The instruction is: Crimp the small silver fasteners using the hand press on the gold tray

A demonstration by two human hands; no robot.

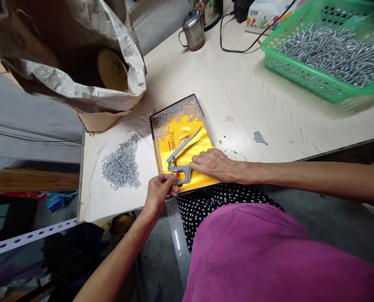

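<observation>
Grey snap-fastener-style pliers (184, 172) with a black spring lie over a yellow printed sheet (199, 144) in a shallow box (155, 144). Their long upper handle slants away, spread from the body. My right hand (210, 163) is closed at the right end of the pliers, its fingers curled and covering the other handle. With thumb and forefinger pinched together, my left hand (162, 187) is at the jaw, beside a small red part (177, 173). Whatever sits between those fingertips is too small to make out. Small metal pins (174, 115) line the box's far end.
Left of the box is a heap of small metal pieces (122, 163). A large open sack (111, 100) stands behind it. At the back are a lidded metal cup (194, 31) and a black cable (237, 51). A green basket (300, 82) of metal pieces stands at right.
</observation>
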